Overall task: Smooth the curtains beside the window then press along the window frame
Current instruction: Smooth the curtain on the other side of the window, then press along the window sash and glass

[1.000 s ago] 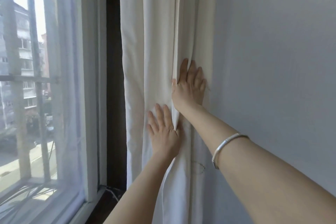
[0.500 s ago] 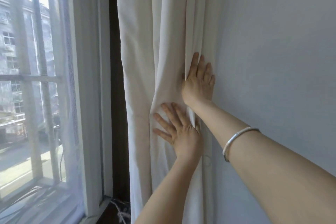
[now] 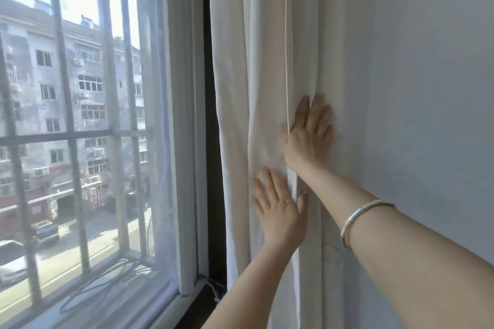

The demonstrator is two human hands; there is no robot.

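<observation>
Beside the window point(image 3: 88, 141), both flat hands point(image 3: 280, 208) press the vertically hanging curtain point(image 3: 240, 75).

White window sill point(image 3: 171, 310) at bottom left carries a dark looped cable point(image 3: 88, 290) lying outside the glass. Frayed white cord point(image 3: 216, 292) sits at sill's right end, near dark frame strip point(image 3: 213, 195).

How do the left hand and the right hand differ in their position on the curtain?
The right hand sits higher on the curtain than the left hand. The right hand lies near the wall, partly tucked behind a fold; the left hand lies nearer the window frame, with its thumb at that fold. Only the right forearm wears a bracelet. Both press flat, fingers pointing up.
</observation>
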